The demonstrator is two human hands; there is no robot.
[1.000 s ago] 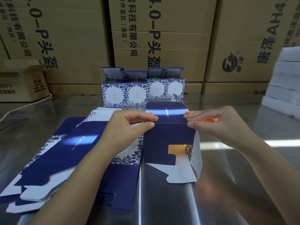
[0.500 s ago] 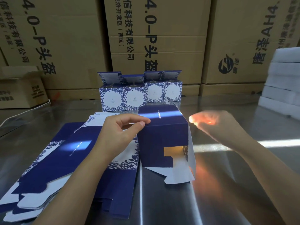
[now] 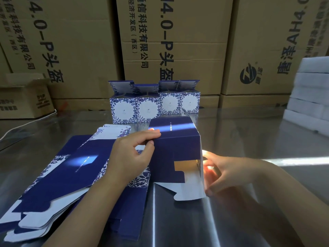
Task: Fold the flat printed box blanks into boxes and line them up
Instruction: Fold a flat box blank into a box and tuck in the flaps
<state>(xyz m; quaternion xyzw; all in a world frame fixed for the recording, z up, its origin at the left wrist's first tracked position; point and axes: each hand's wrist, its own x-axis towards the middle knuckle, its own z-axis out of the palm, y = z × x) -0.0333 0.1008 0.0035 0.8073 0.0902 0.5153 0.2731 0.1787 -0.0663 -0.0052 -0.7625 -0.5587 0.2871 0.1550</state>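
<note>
Left hand (image 3: 130,157) pinches a half-folded box (image 3: 176,150); right hand (image 3: 229,172) is at its flap (image 3: 192,191).
The blanks (image 3: 71,166) lie flat under and left of the left hand, whose thumb and forefinger pinch the box's upper left edge. The box stands on the table (image 3: 249,132) between both hands, its white flap open toward the person. The right fingers meet that flap's right edge; glare and blur hide whether they pinch it. Beyond the grip stands a row (image 3: 147,109) of folded boxes.

Desk (image 3: 249,132), reflective metal. Far edge, middle: row of four folded boxes (image 3: 153,107). Left side toward near edge: flat box blanks (image 3: 62,175), fanned pile. Centre: one part-folded box (image 3: 176,148). Right edge: stacked white slabs (image 3: 309,97).
</note>
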